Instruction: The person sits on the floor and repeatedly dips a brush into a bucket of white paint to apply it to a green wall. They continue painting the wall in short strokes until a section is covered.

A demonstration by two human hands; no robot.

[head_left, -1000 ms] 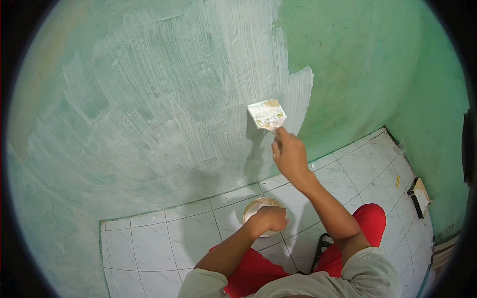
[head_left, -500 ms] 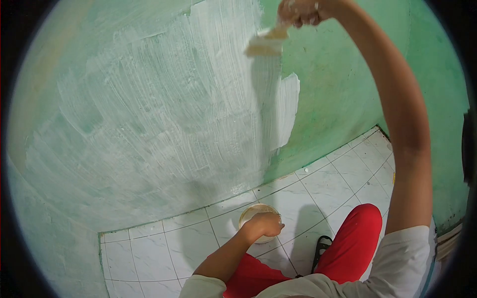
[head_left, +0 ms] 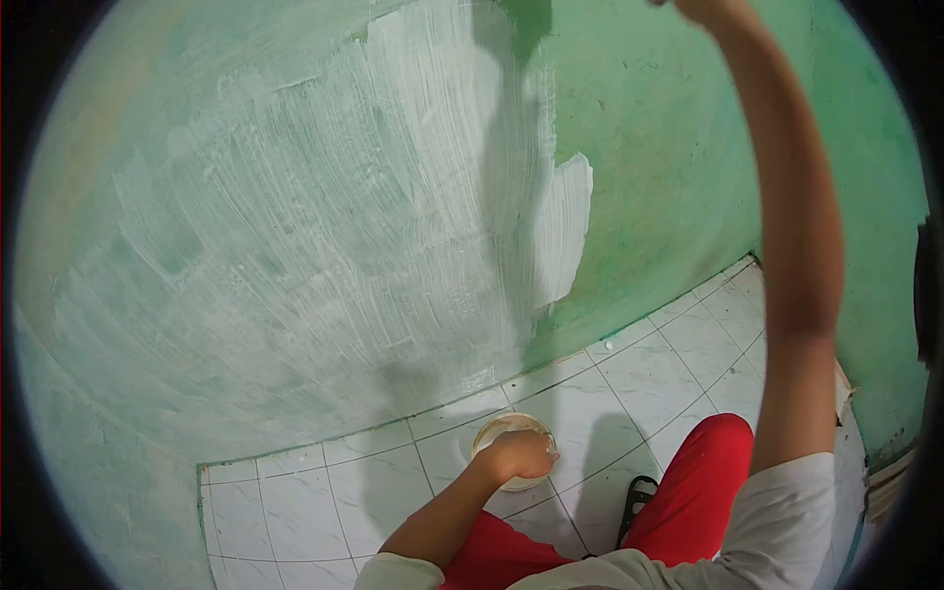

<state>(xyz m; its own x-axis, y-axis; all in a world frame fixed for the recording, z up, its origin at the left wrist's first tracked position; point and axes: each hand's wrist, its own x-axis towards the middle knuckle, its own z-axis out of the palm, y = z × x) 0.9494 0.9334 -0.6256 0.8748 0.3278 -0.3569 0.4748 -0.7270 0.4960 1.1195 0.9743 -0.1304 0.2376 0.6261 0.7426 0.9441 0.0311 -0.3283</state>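
My left hand (head_left: pixel 526 454) is closed on the rim of a round paint tub (head_left: pixel 484 434), held low over the floor tiles. The hand covers much of the tub's opening. My right hand (head_left: pixel 696 9) is raised to the top edge of the view, where its fingers are cut off. The paintbrush it gripped half a second ago is out of view above. In front of me, a green wall (head_left: pixel 661 147) carries streaky white paint (head_left: pixel 447 138) over its left and middle parts, with a ragged right edge.
White floor tiles (head_left: pixel 295 511) meet the wall along a slanting line. My red-trousered knee (head_left: pixel 703 472) and a dark sandal (head_left: pixel 639 497) are at lower right. A small white spot (head_left: pixel 608 345) lies near the wall's foot. A dark object (head_left: pixel 922 295) stands at the right edge.
My right hand has moved up and slightly right, taking the paintbrush out of view. A white streak now shows where the brush was. My left hand stays at the tub.
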